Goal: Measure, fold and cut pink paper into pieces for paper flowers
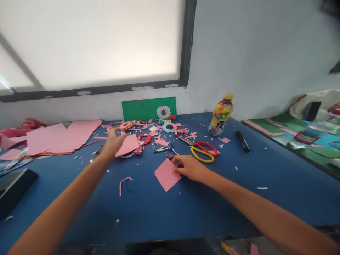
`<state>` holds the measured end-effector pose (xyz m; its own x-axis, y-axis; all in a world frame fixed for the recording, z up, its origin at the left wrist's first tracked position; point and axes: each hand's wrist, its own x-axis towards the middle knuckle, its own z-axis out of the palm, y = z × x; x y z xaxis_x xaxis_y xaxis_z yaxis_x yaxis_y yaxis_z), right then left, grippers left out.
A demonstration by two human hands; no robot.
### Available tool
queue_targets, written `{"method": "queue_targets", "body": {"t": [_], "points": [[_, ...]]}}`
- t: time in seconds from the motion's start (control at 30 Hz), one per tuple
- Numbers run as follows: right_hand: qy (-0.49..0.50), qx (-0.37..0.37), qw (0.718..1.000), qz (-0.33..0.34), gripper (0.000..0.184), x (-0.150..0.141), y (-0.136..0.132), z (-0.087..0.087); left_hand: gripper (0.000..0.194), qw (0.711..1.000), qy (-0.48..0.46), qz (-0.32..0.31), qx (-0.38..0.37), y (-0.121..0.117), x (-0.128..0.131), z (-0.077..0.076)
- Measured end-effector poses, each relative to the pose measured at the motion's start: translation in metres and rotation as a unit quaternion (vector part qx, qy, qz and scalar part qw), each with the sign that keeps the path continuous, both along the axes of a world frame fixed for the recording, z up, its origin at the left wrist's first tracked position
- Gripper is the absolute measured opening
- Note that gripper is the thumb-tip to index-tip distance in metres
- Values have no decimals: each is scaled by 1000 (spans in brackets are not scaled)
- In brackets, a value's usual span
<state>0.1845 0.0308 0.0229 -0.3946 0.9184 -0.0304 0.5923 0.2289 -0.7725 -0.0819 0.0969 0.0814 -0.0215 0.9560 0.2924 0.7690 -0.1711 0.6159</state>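
My right hand (190, 167) pinches the right corner of a pink paper square (166, 175), which looks like more than one sheet, low over the blue table. Further left, my left hand (114, 142) is slightly blurred, its thumb and fingers apart. Beside it another pink paper square (129, 144) lies over a round object mostly hidden beneath. Scissors (202, 152) with red and yellow handles rest just beyond my right hand. A dark-blue-tipped tool (163, 148), possibly a compass, lies between the hands.
Pink sheets (60, 138) are piled at the left, near a black box (16, 189). Cut paper rings (169, 126) and scraps lie before a green board (149, 109). A yellow-labelled bottle (221, 115) and a black marker (242, 141) are to the right. Another table (313, 154) holds a clear bottle (310, 134).
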Motion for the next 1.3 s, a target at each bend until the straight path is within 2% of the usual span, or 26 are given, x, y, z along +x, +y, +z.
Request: {"method": "queue_targets", "body": {"t": [0.1, 0.17, 0.2, 0.33, 0.47, 0.6, 0.7, 0.83, 0.97, 1.13, 1.3], "points": [[-18, 39, 999, -19, 11, -1, -1, 0, 26, 985, 14, -154, -70, -41, 41, -17], [-26, 61, 997, -27, 12, -1, -1, -1, 27, 966, 25, -234, -109, -61, 60, -30], [-28, 70, 997, -28, 12, -1, 0, -2, 23, 960, 29, -253, -119, -67, 65, -37], [-16, 103, 995, -12, 12, -1, 3, -5, 15, 964, 36, -241, -108, -66, 65, -53], [18, 119, 993, -8, 22, -1, 5, -9, 18, 967, 48, -233, -89, -57, 60, -55], [32, 121, 992, 17, 20, 0, 8, -11, 16, 967, 48, -243, -59, -56, 60, -55], [25, 128, 991, 40, 20, 2, 10, -14, 12, 963, 52, -262, -44, -54, 59, -62], [29, 186, 979, 72, 30, 4, 13, -21, 9, 953, 80, -291, -22, -52, 55, -73], [15, 277, 945, 173, 24, 11, 17, -29, 20, 936, 116, -331, -1, -54, 51, -73], [-33, 303, 925, 226, 21, 23, 22, -34, 25, 908, 154, -389, 13, -58, 48, -70], [-24, 301, 924, 236, 23, 23, 21, -29, 31, 889, 148, -430, 47, -58, 46, -73]]}}
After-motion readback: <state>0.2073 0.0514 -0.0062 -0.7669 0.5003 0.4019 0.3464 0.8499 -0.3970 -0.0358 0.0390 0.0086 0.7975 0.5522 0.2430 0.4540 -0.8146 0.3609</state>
